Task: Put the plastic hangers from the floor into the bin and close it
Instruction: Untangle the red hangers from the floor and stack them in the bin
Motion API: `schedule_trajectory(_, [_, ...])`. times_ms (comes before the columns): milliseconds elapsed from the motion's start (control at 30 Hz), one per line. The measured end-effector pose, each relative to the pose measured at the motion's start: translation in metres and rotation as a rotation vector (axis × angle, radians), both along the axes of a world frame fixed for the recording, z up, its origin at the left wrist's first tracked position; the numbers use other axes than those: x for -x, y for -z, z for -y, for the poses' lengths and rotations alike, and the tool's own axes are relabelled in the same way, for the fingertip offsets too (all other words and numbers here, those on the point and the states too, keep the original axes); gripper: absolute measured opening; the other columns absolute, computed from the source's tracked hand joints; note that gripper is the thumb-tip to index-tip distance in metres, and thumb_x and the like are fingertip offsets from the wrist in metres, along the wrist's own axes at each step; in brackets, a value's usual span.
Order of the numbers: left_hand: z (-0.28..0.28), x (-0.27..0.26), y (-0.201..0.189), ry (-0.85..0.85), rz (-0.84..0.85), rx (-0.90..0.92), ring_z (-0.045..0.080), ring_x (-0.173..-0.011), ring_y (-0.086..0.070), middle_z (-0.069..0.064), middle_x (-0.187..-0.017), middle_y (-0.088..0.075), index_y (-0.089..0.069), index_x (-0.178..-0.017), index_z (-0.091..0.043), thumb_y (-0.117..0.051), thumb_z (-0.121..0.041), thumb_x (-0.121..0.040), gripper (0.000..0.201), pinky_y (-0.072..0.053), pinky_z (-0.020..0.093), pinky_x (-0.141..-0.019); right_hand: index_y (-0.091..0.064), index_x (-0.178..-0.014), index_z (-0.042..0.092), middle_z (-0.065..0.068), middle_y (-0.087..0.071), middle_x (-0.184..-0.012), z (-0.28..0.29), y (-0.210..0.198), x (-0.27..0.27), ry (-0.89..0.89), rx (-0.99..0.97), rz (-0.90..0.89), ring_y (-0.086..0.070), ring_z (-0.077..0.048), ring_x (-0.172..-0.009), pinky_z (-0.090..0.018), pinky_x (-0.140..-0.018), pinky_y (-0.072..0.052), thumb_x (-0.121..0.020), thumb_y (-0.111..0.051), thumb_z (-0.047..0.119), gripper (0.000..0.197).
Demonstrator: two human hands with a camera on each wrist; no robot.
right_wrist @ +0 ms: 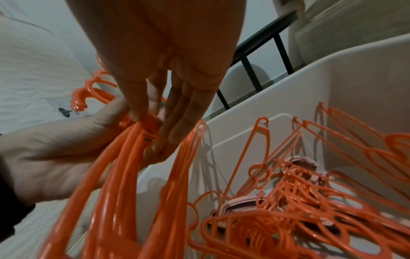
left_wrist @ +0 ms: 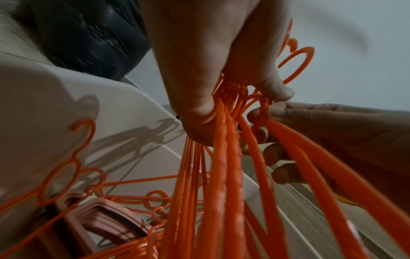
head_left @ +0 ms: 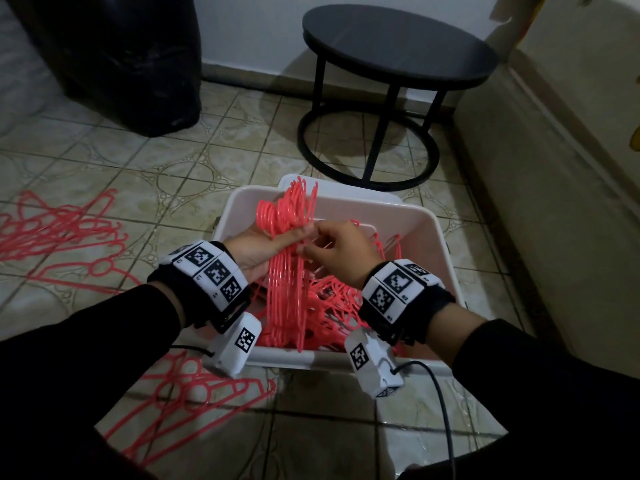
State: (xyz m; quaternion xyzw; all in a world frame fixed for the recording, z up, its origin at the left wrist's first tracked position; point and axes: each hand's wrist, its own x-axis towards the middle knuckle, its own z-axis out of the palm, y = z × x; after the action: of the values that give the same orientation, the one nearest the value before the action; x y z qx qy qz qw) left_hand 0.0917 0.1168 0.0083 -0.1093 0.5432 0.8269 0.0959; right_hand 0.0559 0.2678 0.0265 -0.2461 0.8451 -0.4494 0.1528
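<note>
Head view: the left hand (head_left: 254,249) grips a thick bundle of hangers (head_left: 289,271) upright over the bin (head_left: 429,237), hooks poking above its far rim, while the right hand (head_left: 337,251) pinches one neck beside it. Loading step, I'd say. Next move: lower the bundle, tilting it so the hooks clear that rim. More loose hangers (head_left: 65,233) lie left of the bin; a round table (head_left: 398,46) stands beyond it, leaving room.

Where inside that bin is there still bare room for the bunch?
Bare room lies along the white bin's far and right walls. Its near half is crowded with loose hangers, under the bunch both hands hold.
</note>
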Motion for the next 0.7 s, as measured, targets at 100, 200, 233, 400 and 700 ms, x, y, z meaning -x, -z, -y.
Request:
schedule_trajectory(100, [0.002, 0.000, 0.002, 0.046, 0.030, 0.034, 0.026, -0.083, -0.070, 0.015, -0.096, -0.071, -0.059, -0.122, -0.003, -0.081, -0.033, -0.067, 0.067, -0.058, 0.043, -0.075, -0.062, -0.087, -0.002, -0.011, -0.061, -0.064, 0.000, -0.006, -0.003, 0.002, 0.107, 0.175, -0.063, -0.013, -0.050, -0.031, -0.053, -0.057, -0.087, -0.064, 0.003, 0.006])
schedule_trajectory(200, [0.003, 0.000, 0.001, 0.044, 0.055, 0.023, 0.022, -0.074, -0.070, 0.014, -0.091, -0.071, -0.064, -0.114, -0.005, -0.073, -0.029, -0.074, 0.048, -0.059, 0.036, -0.067, -0.054, -0.075, 0.005, -0.013, -0.055, -0.061, 0.003, -0.009, -0.002, 0.067, 0.167, 0.262, -0.059, -0.008, -0.040, -0.023, -0.042, -0.052, -0.090, -0.057, -0.002, 0.017])
schedule_trajectory(233, [0.003, 0.000, 0.001, 0.034, 0.068, 0.019, 0.022, -0.074, -0.070, 0.015, -0.093, -0.070, -0.064, -0.114, -0.004, -0.071, -0.026, -0.075, 0.045, -0.060, 0.036, -0.067, -0.052, -0.072, 0.008, -0.013, -0.054, -0.061, 0.003, -0.007, 0.004, 0.120, 0.190, 0.279, -0.058, -0.009, -0.040, -0.023, -0.042, -0.052, -0.091, -0.055, -0.002, 0.021])
schedule_trajectory(400, [0.009, 0.009, 0.004, -0.173, 0.165, 0.065, 0.016, -0.057, -0.066, 0.009, -0.070, -0.063, -0.060, -0.096, -0.007, -0.063, -0.003, -0.086, 0.011, -0.057, 0.027, -0.050, -0.063, -0.086, 0.011, -0.005, -0.064, -0.080, -0.017, -0.013, 0.036, 0.240, -0.062, -0.114, -0.064, -0.031, -0.079, -0.046, -0.080, -0.053, -0.088, -0.057, 0.009, 0.007])
schedule_trajectory(700, [0.025, 0.015, 0.006, -0.407, 0.178, 0.108, 0.016, -0.050, -0.060, 0.012, -0.071, -0.058, -0.061, -0.105, -0.001, -0.067, -0.009, -0.085, 0.022, -0.057, 0.029, -0.053, -0.058, -0.093, 0.029, 0.006, -0.065, -0.103, -0.054, -0.037, 0.064, 0.141, -0.546, -0.709, -0.057, -0.023, -0.104, -0.046, -0.100, -0.027, -0.091, -0.047, 0.008, 0.024])
